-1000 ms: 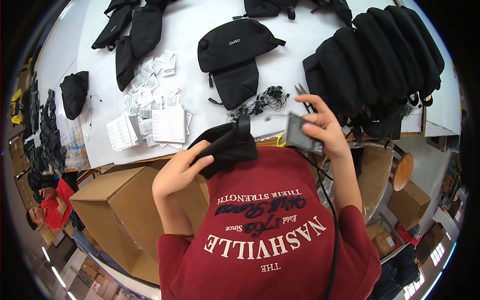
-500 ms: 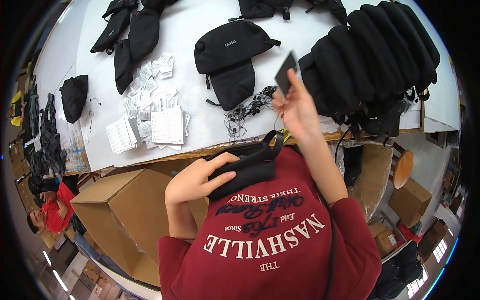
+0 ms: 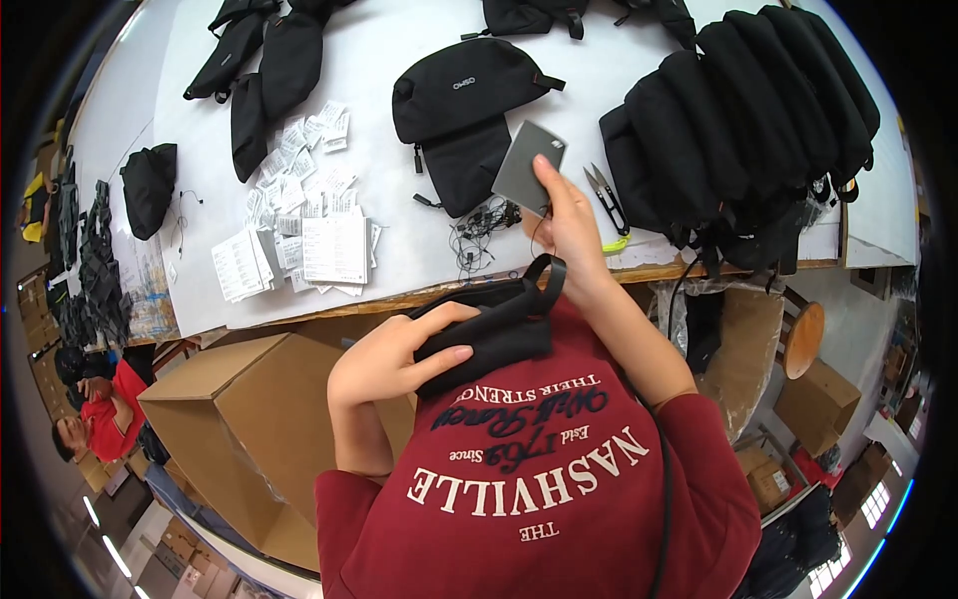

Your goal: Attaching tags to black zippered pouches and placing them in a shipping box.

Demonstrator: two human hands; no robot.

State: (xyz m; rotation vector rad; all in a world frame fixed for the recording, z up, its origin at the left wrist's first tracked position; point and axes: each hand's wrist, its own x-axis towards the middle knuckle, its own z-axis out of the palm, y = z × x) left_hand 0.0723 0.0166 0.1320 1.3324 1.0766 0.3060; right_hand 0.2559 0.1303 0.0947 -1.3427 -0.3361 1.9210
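1. My left hand [image 3: 394, 359], just left of the frame's centre, has its fingers wrapped around a black fabric pouch [image 3: 489, 324], pressing it against my red shirt.
2. My right hand [image 3: 571, 225], above centre, pinches a flat grey card [image 3: 529, 167] between thumb and fingertips, tilted above the desk edge.
3. The pouch's strap loop [image 3: 547, 280] arches up beside my right wrist.
4. The white desk [image 3: 399, 150] fills the upper frame. A black bag [image 3: 464, 95] lies just above the card.
5. A row of black bags [image 3: 748, 110] stands at upper right.
6. Small thread snips [image 3: 606, 195] lie right of my right hand.
7. White paper tags [image 3: 299, 220] are scattered at left of the desk.
8. A cardboard box [image 3: 239, 419] sits at lower left.
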